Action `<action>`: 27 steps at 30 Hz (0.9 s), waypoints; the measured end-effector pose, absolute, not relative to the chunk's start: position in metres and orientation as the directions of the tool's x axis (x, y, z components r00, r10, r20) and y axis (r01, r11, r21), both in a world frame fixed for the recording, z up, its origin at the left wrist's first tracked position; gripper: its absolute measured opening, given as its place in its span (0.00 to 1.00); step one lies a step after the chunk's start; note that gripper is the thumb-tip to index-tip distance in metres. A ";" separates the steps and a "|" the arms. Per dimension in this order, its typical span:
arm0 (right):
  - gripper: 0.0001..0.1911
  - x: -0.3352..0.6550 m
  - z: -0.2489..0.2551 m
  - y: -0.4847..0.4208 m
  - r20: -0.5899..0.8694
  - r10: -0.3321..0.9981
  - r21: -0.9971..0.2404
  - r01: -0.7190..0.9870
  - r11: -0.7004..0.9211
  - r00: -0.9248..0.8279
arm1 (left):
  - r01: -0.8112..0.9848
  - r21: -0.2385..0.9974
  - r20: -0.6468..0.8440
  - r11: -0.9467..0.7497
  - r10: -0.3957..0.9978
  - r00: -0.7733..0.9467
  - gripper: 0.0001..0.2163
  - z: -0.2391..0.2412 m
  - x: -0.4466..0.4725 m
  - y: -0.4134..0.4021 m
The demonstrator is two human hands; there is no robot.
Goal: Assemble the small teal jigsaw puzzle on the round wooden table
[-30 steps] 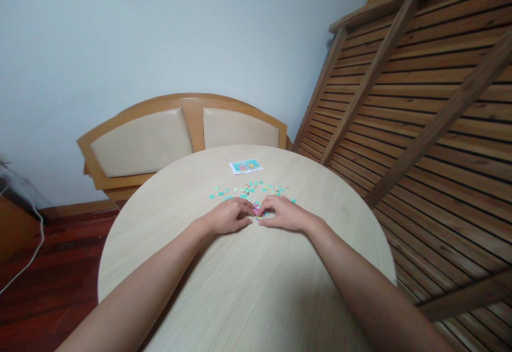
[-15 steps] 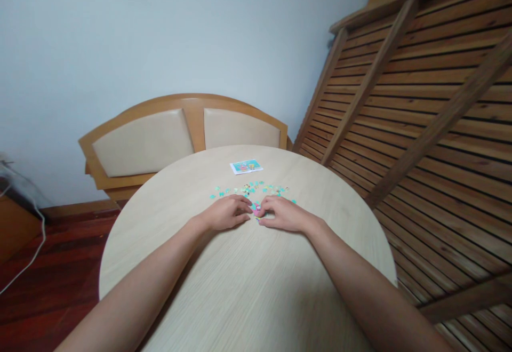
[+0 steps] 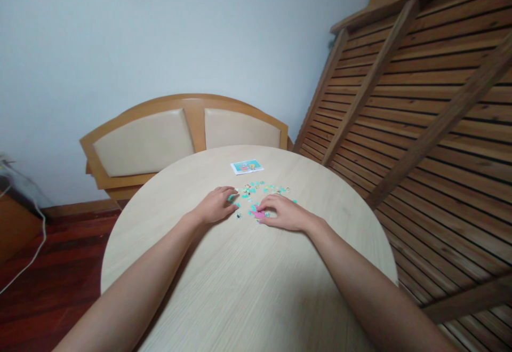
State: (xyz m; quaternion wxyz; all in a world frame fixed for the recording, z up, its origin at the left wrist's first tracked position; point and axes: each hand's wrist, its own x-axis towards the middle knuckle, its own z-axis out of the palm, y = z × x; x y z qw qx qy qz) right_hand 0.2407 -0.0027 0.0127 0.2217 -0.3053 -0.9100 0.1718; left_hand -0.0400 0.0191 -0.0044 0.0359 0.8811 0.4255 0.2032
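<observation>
Small turquoise and yellow puzzle pieces [image 3: 262, 186] lie scattered on the far half of a round pale wooden table [image 3: 248, 277]. My left hand [image 3: 216, 204] rests palm down at the left end of the scatter, its curled fingertips on a turquoise piece [image 3: 232, 198]. My right hand [image 3: 282, 211] lies beside it, fingers bent and pressed on a joined pink and turquoise cluster of pieces [image 3: 258, 213]. A small dark piece [image 3: 239, 215] lies between the two hands. A small picture card [image 3: 247, 167] lies farther back on the table.
A wooden bench with two beige padded back panels [image 3: 184, 133] stands behind the table against a pale blue wall. A slatted wooden frame [image 3: 420, 101] leans at the right. Dark red floor and a white cable [image 3: 28, 258] show at the left.
My left hand has drawn away from the right hand, to the left and a little farther back, onto the loose pieces. The right hand has stayed on the pink cluster.
</observation>
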 end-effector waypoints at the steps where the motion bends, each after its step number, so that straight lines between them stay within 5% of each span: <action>1: 0.15 0.240 0.011 -0.001 0.305 0.642 -0.437 0.496 0.751 -0.703 | 0.735 0.234 0.330 -0.637 0.763 0.556 0.21 -0.003 -0.040 0.018; 5: 0.24 0.236 0.002 0.010 0.325 0.738 -0.374 0.637 0.674 -0.591 | 0.710 0.235 0.321 -0.664 0.742 0.588 0.27 -0.001 -0.039 0.016; 15: 0.36 0.218 -0.015 0.039 0.235 0.826 -0.320 0.762 0.564 -0.513 | 0.746 0.216 0.350 -0.630 0.763 0.543 0.19 -0.010 -0.037 0.022; 27: 0.15 0.253 -0.001 0.020 0.320 0.757 -0.357 0.667 0.654 -0.571 | 0.520 0.210 0.297 -0.828 0.561 0.773 0.18 0.003 -0.005 -0.006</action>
